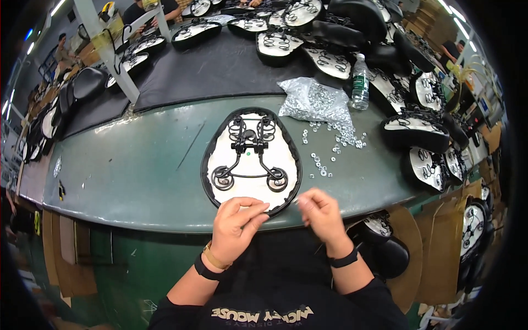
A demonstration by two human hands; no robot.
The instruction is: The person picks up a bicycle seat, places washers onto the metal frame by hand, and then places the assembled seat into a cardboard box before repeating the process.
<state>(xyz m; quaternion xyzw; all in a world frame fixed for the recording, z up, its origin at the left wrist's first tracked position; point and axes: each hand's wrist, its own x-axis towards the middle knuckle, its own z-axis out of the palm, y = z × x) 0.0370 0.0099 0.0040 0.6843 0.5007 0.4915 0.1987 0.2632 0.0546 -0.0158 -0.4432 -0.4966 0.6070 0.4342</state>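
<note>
A bicycle saddle (247,192) lies upside down on the green table, its white base and black springs and metal frame facing up and its wide end toward me. My left hand (237,224) is over the saddle's near rim, thumb and fingers drawn together; whether something small is between the fingertips I cannot make out. Just right of the rim, my right hand (322,214) has its fingers curled into a pinch, and what it holds, if anything, is too small to name. Loose metal nuts (317,158) are scattered right of the saddle, spilling from a clear plastic bag (313,100) full of them.
A plastic bottle (360,82) stands beyond the bag. Many more saddles crowd the table's far side and right end, such as this upturned saddle (415,132). A metal post (104,49) rises at the far left. Small black-and-yellow pliers (61,190) lie at the left edge. Other people work farther off.
</note>
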